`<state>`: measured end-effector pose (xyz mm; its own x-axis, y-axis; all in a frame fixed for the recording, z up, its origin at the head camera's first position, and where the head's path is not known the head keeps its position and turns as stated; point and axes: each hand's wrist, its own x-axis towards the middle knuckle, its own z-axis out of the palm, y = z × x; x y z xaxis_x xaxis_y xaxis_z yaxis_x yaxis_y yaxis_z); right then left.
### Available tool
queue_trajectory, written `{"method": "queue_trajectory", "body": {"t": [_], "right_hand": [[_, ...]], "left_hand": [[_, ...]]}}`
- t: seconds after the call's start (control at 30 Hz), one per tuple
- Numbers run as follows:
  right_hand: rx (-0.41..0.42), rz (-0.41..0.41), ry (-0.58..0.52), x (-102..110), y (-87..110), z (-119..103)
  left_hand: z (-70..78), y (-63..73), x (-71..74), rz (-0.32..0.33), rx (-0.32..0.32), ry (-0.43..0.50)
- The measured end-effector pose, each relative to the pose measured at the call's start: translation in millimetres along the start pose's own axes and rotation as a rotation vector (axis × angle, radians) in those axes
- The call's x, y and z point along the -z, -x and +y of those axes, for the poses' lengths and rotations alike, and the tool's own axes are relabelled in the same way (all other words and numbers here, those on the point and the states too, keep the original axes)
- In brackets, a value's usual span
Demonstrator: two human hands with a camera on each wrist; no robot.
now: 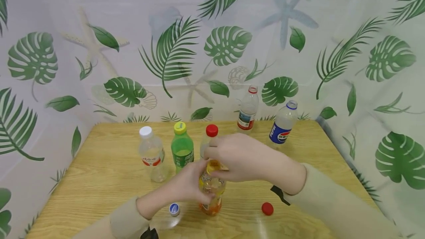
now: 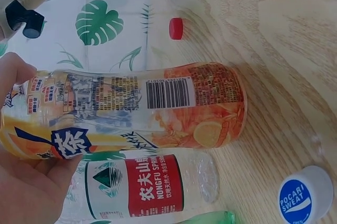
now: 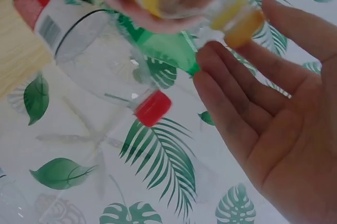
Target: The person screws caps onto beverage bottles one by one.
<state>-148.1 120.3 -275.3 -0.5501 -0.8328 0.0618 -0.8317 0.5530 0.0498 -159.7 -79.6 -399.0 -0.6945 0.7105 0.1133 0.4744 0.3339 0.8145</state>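
Observation:
My left hand (image 1: 186, 185) grips the upper part of a tea bottle (image 1: 211, 205) with an orange and yellow label. The bottle stands on the table at the front middle, its barcode facing the left wrist view. Above it, my right hand (image 1: 242, 154) has thumb and index finger at the orange-yellow bottle cap (image 3: 245, 28), pinching it from both sides; the other fingers extend loosely. Close behind is a clear Nongfu Spring bottle (image 2: 158, 184) with a red cap (image 3: 153, 108), partly hidden by my right hand in the head view.
A white-capped bottle (image 1: 152, 154) and a green bottle (image 1: 182, 146) stand left of the hands. Uncapped bottles, one red-labelled (image 1: 247, 110) and one Pepsi (image 1: 282, 124), stand back right. A Pocari Sweat cap (image 1: 174, 209) and a loose red cap (image 1: 267, 208) lie on the wooden table (image 1: 109, 158).

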Motion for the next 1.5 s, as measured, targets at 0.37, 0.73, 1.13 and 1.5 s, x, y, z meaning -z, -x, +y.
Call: {"method": "queue_trajectory", "body": {"t": [0.37,0.73,1.13,1.5], "right_hand": [[-0.074,-0.121,-0.052,14,-6.1,-8],[-0.187,-0.009,0.082,0,-8.8,-21],[-0.065,-0.027,0.092,4,0.2,-16],[-0.222,-0.105,0.0,10,-9.1,-27]], "left_hand": [[-0.5,-1.0,-0.5,-0.009,0.0,0.001],[-2.0,-0.4,-2.8,-0.008,-0.014,0.017],[-0.9,-0.1,-2.5,0.0,-0.017,0.001],[1.1,0.0,-3.8,0.005,-0.011,-0.012]]}}
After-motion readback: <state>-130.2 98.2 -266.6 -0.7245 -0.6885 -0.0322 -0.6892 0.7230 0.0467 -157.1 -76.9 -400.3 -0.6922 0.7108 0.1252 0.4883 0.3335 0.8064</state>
